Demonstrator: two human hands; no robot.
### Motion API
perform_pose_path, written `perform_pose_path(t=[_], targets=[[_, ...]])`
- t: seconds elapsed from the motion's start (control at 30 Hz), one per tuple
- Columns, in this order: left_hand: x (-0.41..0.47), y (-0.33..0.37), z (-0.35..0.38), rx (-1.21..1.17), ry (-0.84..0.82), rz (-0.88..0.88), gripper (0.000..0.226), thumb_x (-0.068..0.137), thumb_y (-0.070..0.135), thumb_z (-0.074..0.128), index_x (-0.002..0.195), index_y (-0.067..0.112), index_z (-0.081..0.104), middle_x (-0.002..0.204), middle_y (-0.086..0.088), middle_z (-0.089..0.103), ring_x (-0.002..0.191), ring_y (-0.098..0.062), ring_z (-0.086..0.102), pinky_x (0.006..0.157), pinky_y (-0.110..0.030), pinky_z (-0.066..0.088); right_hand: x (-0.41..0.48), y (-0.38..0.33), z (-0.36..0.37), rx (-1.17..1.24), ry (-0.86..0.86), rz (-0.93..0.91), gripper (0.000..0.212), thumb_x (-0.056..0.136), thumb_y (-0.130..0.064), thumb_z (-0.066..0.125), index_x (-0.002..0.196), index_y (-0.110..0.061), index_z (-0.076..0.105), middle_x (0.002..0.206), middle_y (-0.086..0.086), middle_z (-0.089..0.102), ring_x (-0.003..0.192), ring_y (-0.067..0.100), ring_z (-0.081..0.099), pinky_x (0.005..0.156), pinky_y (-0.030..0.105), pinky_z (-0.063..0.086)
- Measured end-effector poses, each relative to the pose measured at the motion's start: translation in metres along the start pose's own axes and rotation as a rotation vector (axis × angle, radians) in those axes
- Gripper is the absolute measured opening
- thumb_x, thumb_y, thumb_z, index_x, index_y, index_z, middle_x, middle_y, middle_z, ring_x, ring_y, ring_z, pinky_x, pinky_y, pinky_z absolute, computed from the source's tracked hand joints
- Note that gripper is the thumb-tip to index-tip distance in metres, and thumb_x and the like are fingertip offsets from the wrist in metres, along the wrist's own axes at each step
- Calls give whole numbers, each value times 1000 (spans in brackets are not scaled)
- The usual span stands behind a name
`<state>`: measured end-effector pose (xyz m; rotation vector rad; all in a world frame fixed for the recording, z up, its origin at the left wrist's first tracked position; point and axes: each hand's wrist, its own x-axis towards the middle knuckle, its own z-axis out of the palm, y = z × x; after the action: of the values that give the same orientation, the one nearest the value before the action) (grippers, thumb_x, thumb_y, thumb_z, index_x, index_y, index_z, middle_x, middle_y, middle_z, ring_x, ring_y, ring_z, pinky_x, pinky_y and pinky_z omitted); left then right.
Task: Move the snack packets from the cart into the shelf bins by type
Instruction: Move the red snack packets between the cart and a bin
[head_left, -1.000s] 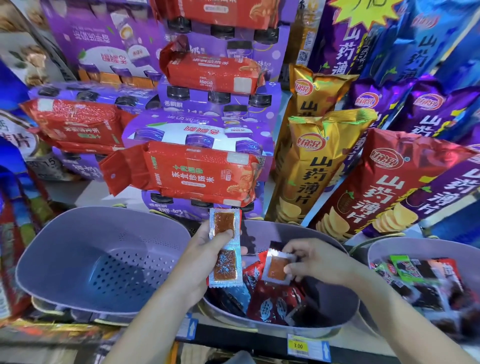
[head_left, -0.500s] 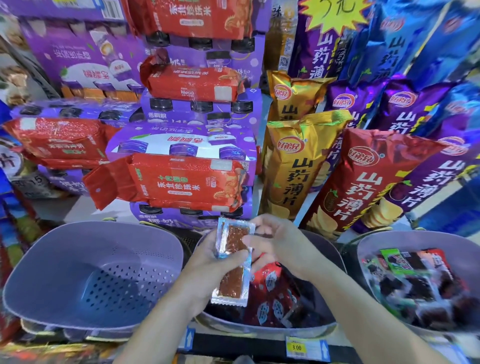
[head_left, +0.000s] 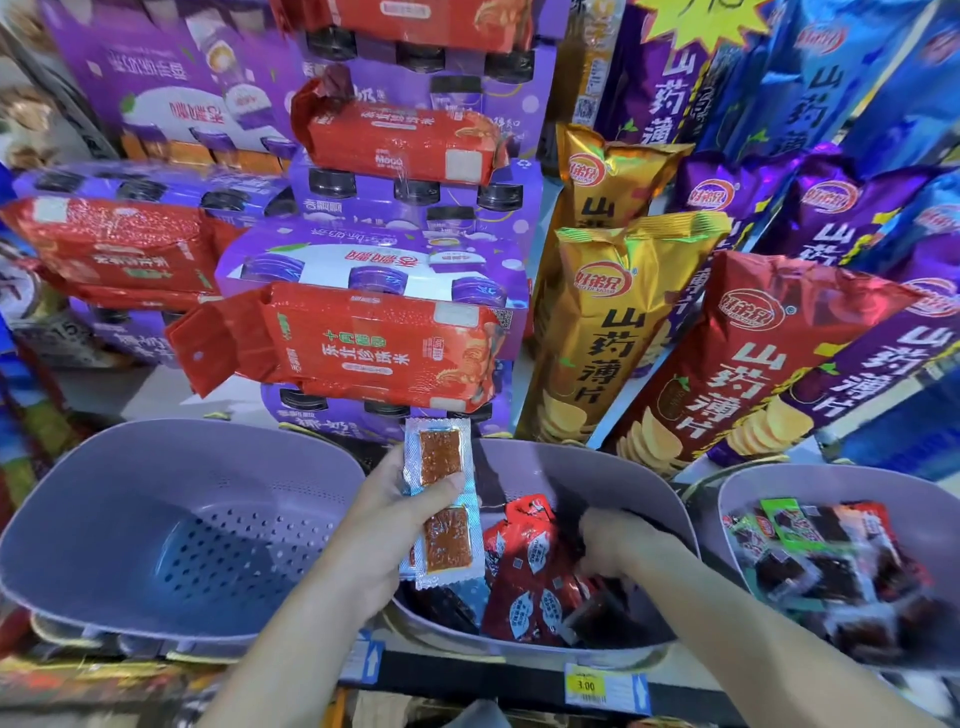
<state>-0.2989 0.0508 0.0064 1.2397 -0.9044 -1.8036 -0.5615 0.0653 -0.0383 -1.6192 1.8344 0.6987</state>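
- Shop shelf, back wall stacked with purple boxes and tall chip bags.
- Three lilac bins along the front edge: left bin shows its perforated floor, mid bin holds red packets, right bin holds mixed dark ones.
- Left hand clamps a small stack of clear packets over the gap between the left and mid bins, thumb across the middle.
- Right hand is down in the mid bin among the packets. Fingers are blurred, so I can't tell if it grips anything.
- Handling, my read: light, thin, floppy film, slick when stacked. Pinch flat across the faces or at a crimped end seam.
- Cart is out of frame. How many clear packets are in the stack is unclear. Right bin is cut off at the edge.
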Motion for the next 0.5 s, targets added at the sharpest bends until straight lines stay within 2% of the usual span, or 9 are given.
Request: perform_pose_path(t=[0.03,0.1,0.2,0.27,0.33,0.4,0.5], targets=[[-1,1,1,-6,-1,-1,33,92,16,79,122,27,70,112,-7,80,102,-31,78,79,-46,63,1,1,-1,-23,6,-25,22,97,-14,60,115,-9,72,115,11,74,102,31,69,63,33,46],[-1,2,1,-19,-2,7,34,92,16,79,123,27,70,111,-7,80,101,-30,78,75,-43,63,-1,1,-7,-40,37,-101,27,97,-8,54,114,-14,74,112,7,74,102,30,67,71,33,45],[-3,2,1,-21,-3,6,32,94,15,77,123,28,69,110,-6,81,99,-27,79,73,-41,63,-9,8,-20,115,106,-217,18,97,-15,62,107,-23,76,95,-8,71,91,19,64,82,35,52],[-4,3,2,-16,3,8,31,95,14,77,123,27,69,110,-4,81,96,-24,80,68,-35,63,-21,16,-28,371,135,-270,14,97,-20,69,110,-23,74,94,-11,74,89,13,69,87,35,56],[-5,4,4,-1,9,9,32,96,15,77,124,27,68,111,-3,81,97,-23,79,67,-33,63,-38,20,-35,708,112,-324,18,98,-19,70,114,-27,72,102,-8,79,92,11,76,85,31,60],[-5,5,6,8,20,7,33,96,16,77,125,28,68,112,-2,81,101,-24,79,74,-38,63,-54,16,-40,1017,124,-373,18,98,-13,69,112,-23,73,101,-1,80,93,19,78,78,30,62],[-5,7,11,-4,24,-4,31,97,14,76,123,29,69,113,-3,81,101,-25,79,77,-41,63,-70,2,-49,1452,171,-423,17,93,-6,71,109,-10,76,104,16,78,98,33,76,79,42,63]])
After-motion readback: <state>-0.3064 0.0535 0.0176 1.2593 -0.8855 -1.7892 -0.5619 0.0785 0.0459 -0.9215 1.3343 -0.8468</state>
